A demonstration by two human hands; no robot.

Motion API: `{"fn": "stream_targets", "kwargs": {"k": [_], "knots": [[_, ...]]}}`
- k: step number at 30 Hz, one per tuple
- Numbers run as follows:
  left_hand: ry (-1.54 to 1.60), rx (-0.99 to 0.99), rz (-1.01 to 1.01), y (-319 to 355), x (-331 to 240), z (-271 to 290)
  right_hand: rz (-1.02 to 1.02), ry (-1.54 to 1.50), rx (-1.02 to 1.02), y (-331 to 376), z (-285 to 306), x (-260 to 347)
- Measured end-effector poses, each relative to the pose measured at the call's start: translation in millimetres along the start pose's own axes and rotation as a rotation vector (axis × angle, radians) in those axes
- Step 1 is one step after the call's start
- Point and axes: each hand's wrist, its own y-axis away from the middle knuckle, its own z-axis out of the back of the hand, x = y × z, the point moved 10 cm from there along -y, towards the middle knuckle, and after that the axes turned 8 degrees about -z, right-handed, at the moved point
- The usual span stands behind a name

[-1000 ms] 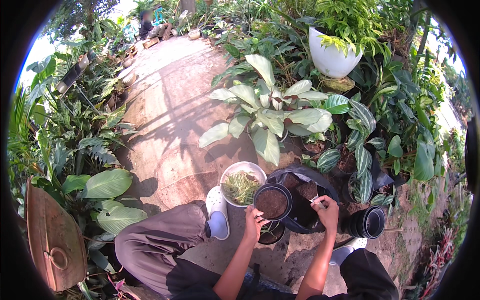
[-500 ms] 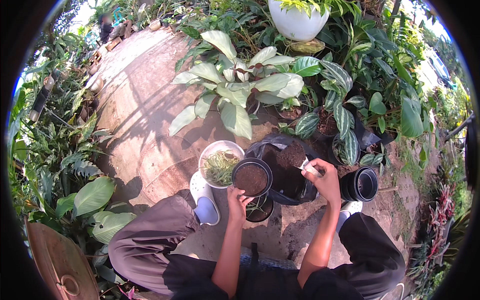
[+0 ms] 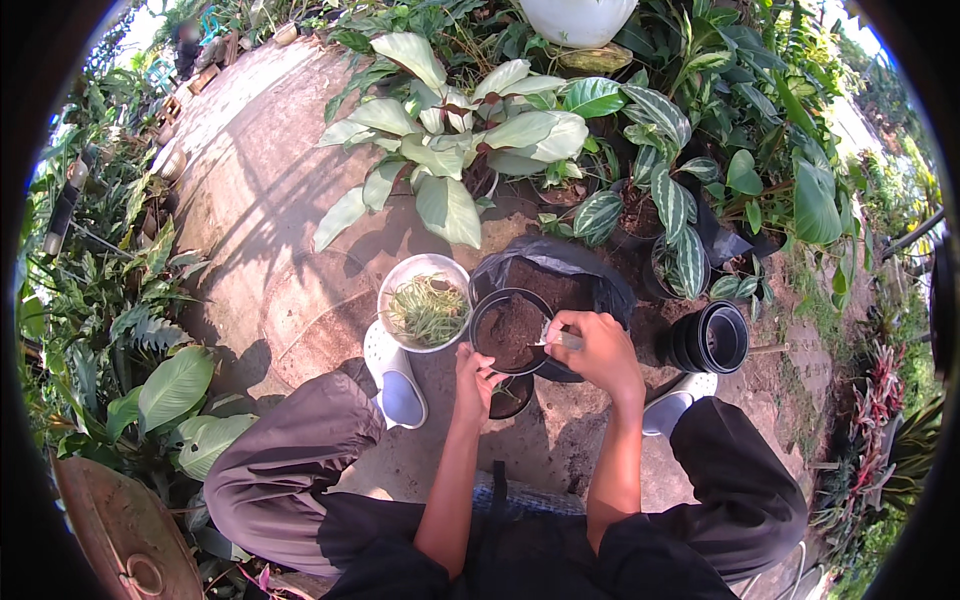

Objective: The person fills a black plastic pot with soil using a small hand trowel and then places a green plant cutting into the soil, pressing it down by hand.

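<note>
A soil-filled black pot [image 3: 510,328] held at its near rim.

The rim is gripped by the left hand [image 3: 472,372]; a small pale tool [image 3: 556,340] is pinched in the right hand [image 3: 598,350] over the soil, beside a metal bowl [image 3: 425,302] of green shreds.

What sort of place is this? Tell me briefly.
Probably a garden or plant nursery: leafy potted plants around a paved path, a bag of soil, and stacked black pots.
</note>
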Motion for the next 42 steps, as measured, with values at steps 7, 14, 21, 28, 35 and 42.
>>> {"fn": "stream_targets", "kwargs": {"k": [7, 14, 21, 28, 35, 42], "knots": [[0.033, 0.015, 0.015, 3, 0, -4, -0.020, 0.005, 0.073, 1, -14, -4], [-0.026, -0.023, -0.025, -1, -3, 8, -0.165, 0.086, 0.159, 11, 3, -19], [-0.110, 0.056, -0.154, -5, -12, 4, -0.084, 0.074, 0.144, 17, 13, 1], [-0.041, -0.026, -0.103, 5, -20, -7, -0.130, 0.139, 0.145, 23, 19, 6], [-0.033, 0.016, -0.100, 2, -20, -11, 0.024, 0.072, -0.052, 23, 29, 18], [0.018, -0.042, -0.069, 8, -22, -15, 0.054, 0.100, -0.090, 21, 41, 35]]}}
